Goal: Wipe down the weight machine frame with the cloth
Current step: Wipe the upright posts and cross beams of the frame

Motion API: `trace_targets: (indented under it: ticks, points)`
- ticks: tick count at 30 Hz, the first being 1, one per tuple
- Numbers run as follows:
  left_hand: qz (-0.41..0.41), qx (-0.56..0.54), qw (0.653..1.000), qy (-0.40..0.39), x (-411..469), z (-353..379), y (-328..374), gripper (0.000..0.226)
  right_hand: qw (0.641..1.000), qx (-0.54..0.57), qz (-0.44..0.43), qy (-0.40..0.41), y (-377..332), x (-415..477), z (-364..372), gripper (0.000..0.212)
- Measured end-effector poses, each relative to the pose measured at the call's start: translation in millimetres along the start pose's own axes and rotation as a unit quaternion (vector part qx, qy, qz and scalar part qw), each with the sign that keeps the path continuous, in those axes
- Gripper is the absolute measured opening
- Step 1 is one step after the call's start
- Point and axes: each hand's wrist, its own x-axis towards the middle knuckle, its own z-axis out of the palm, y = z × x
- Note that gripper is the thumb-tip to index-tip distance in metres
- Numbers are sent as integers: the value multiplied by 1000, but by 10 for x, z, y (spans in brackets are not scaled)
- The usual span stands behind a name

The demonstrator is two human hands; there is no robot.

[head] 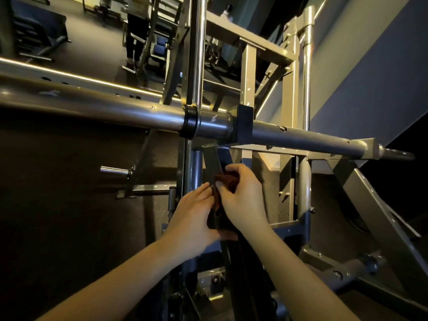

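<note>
Dim gym room: dark rubber floor [69, 181], slanted grey wall [370, 77] on the right, more equipment and a person's legs [136, 38] far behind. Across the middle, a thick horizontal steel bar [115, 110] with a black collar [191, 122], crossed by 1 upright chrome rod [199, 49]. Lower left, a short chrome peg [114, 170] pointing sideways. All around, the grey painted metal weight machine frame [247, 66], scuffed in places.

Below the bar, a dark slanted frame strut [214, 163], with both hands on it. Dark red crumpled cloth [228, 179] bunched against that strut, just under the bar, its lower part hanging down between the 2 hands.

Right hand [243, 195]: fingers curled over the top of the cloth, thumb pressing in from the left, pinching the bunch firmly against the strut. Wrist bent slightly, bare forearm rising from the lower right corner.

Left hand [194, 218]: fingers close together and nearly straight, tips laid against the cloth's lower fold just beside the right thumb. Thumb reaching under the right wrist and partly hidden there, so cannot tell whether closed round the cloth or only pressed to it. Bare forearm coming up from the lower left, both wrists near each other, almost touching.
</note>
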Motion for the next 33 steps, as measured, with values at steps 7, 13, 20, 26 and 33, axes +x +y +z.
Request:
trace_targets:
  ticks: [7, 13, 20, 26, 33]
  points:
    - [-10, 16, 1000, 12, -73, 40, 12, 82, 984, 106, 118, 77, -115, 499, 105, 25]
    - [-63, 76, 995, -14, -102, -8, 142, 97, 978, 47, 171, 112, 148, 501, -204, 33]
    - [-67, 81, 994, -13, -75, 9, 86, 101, 983, 32, 178, 31, 249, 576, -64, 34]
    - [-74, 70, 995, -20, -103, 19, 87, 99, 981, 110, 91, 134, 299, 316, -160, 40]
    - [-70, 46, 996, -20, -96, -30, 112, 97, 996, 21, -24, 85, 52, 176, -101, 32]
